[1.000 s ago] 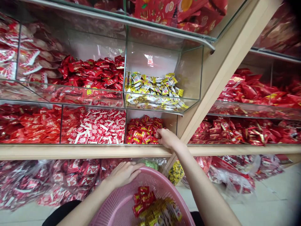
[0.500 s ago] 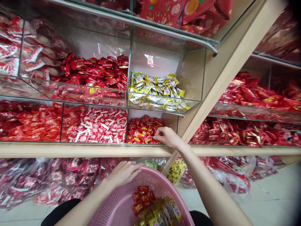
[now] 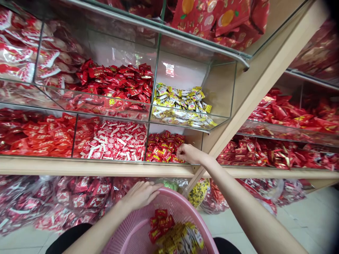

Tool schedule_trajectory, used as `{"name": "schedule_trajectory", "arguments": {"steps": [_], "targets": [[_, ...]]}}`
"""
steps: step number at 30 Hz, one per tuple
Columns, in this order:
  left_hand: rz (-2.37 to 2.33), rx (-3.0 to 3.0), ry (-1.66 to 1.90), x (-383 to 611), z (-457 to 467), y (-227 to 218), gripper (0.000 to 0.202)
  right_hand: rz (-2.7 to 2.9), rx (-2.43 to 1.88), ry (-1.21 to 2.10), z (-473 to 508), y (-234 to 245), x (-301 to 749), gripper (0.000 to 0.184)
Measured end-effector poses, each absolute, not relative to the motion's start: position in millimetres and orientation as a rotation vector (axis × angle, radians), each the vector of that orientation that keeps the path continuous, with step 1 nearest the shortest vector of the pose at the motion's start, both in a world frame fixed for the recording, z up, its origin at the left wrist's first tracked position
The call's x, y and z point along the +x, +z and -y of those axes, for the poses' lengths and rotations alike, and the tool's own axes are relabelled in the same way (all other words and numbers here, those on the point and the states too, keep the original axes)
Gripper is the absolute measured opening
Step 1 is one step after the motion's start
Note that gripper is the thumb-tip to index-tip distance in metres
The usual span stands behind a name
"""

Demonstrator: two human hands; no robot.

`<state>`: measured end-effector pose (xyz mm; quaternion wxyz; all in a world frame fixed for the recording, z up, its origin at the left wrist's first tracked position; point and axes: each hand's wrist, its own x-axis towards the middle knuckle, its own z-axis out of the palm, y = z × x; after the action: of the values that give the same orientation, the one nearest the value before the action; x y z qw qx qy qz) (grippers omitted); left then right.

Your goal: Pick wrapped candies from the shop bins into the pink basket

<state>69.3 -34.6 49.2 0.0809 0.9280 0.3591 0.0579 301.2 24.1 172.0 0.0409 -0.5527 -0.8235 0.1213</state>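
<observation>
My right hand [image 3: 190,154] reaches into the lower glass bin of small red and yellow wrapped candies [image 3: 162,148], its fingers curled down among the wrappers; I cannot see whether any candy is between them. My left hand [image 3: 141,194] lies over the far rim of a pink mesh basket [image 3: 182,208] on my lap, fingers closed on the rim. In the basket sit red candies [image 3: 160,222] and yellow and white wrapped ones [image 3: 185,240].
Glass bins on a wooden shelf [image 3: 95,168] hold red and white candies [image 3: 116,139], red packets [image 3: 39,134], more red sweets [image 3: 116,79] and yellow and white sweets [image 3: 182,102]. A slanted wooden post [image 3: 254,81] divides the bays. Bagged stock [image 3: 66,201] lies on the floor.
My right hand has stayed in the red candy bin, its fingers shifting among the wrappers. The view has tilted slightly. My left hand keeps its hold on the basket rim.
</observation>
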Motion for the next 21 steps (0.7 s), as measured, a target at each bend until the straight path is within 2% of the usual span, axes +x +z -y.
{"name": "schedule_trajectory", "arguments": {"steps": [6, 10, 18, 21], "targets": [[-1.071, 2.773, 0.180, 70.1, 34.9, 48.4, 0.040, 2.517, -1.819, 0.395, -23.9, 171.0, 296.4, 0.007], [-1.076, 2.782, 0.181, 69.1, 35.6, 48.9, 0.039, 2.523, -1.886, 0.402, -24.7, 169.6, 295.7, 0.010], [-1.072, 2.781, 0.217, 69.9, 34.5, 48.1, 0.039, 2.528, -1.742, 0.410, -23.8, 164.1, 302.9, 0.007], [-1.076, 2.795, 0.204, 69.3, 35.1, 48.3, 0.038, 2.499, -1.713, 0.394, -24.2, 160.1, 305.4, 0.014]]}}
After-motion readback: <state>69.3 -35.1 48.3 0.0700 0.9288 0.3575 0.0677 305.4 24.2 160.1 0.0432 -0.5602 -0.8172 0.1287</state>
